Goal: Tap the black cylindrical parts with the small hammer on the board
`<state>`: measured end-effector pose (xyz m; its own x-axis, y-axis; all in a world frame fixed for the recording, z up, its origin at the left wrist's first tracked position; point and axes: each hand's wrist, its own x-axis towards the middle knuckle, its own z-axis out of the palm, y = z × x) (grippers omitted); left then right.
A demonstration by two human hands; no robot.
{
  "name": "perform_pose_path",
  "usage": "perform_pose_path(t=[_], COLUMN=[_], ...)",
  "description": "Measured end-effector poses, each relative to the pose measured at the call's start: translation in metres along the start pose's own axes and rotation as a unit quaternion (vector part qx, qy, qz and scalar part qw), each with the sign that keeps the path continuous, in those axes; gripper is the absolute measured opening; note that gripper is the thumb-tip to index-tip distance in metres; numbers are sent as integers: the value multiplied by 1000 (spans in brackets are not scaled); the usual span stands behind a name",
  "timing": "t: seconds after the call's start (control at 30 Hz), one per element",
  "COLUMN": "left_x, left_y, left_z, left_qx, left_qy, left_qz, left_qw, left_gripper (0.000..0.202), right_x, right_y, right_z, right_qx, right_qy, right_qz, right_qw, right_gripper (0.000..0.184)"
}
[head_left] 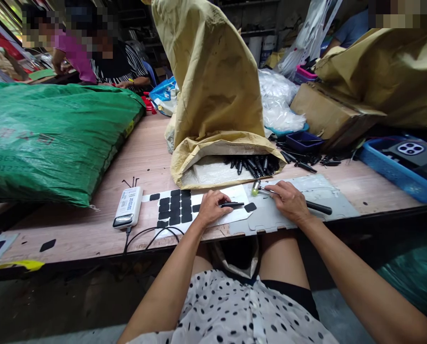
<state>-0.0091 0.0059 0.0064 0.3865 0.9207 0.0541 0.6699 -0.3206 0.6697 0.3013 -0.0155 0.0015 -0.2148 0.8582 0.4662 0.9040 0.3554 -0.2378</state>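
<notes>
My left hand [212,207] is closed on a slim black pen-like piece [237,205], its tip pointing right over a white sheet [240,192]. In my right hand [291,201] is a small hammer [319,208] with a black handle; its head, with a yellow-green face, is left of my fingers, above a grey board [271,219]. A loose black square pad [250,207] lies between my hands. More black pads [175,204] sit in rows left of my left hand. Just beyond, an open tan sack [213,86] has many black pieces [258,165] at its mouth.
A white power bank [128,206] with a cable stands at the left, near a large green sack [52,138]. To the right are scattered black parts [304,167], a cardboard box [328,112] and a blue tray [389,165] holding a phone. Two people [116,64] sit across the table.
</notes>
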Motion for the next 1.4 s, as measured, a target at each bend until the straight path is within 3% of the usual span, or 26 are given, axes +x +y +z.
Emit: perform_pose_path(t=[0.13, 0.43, 0.57, 0.63, 0.77, 0.9, 0.97, 1.03, 1.13, 1.17, 1.23, 1.3, 1.4], left_x=[-1, -1, -29, -55, -108, -133, -134, -125, -89, -69, -22, 31, 99], left_y=[1, 8, 35, 52, 63, 48, 47, 54, 75, 80, 85, 80, 67], left_z=[0, -5, -13, -11, 21, 66, 74, 68, 39, 28, 10, 2, 7], left_qx=[-6, 11, -13, -55, -63, 14, 35, 17, -57, -71, -62, -30, 40], left_qy=[0, -10, -20, -73, -198, -198, -190, -197, -180, -146, -11, 82, 126], left_qz=[0, 6, 42, 61, 25, -82, -105, -82, -29, -24, -25, -48, -119], left_qw=[1000, 1000, 999, 994, 978, 977, 976, 977, 982, 986, 998, 995, 984], left_gripper=[21, 20, 16, 16, 17, 19, 24, 26, 20, 22, 23, 19, 21], right_x=[-3, -4, -4, -4, -4, -3, -4, -4, -4, -4, -4, -3, -3], right_y=[12, 10, 10, 10, 10, 9, 8, 8, 7, 7, 7, 7, 8], right_z=[11, 13, 14, 15, 15, 15, 14, 14, 15, 15, 15, 15, 14], right_qx=[-1, -28, -28, -28, -29, -32, -34, -38, -42, -43, -43, -41, -35], right_qy=[7, -1, 2, 4, 4, 6, 7, 7, 4, 4, 3, 1, -3], right_qz=[-3, 8, 14, 14, 14, 17, 15, 14, 15, 14, 13, 11, 12], right_qw=[1000, 1000, 1000, 999, 999, 999, 999, 999, 999, 999, 999, 999, 999], right_gripper=[31, 30, 29, 28, 28, 27, 26, 26, 26, 26, 27, 26, 25])
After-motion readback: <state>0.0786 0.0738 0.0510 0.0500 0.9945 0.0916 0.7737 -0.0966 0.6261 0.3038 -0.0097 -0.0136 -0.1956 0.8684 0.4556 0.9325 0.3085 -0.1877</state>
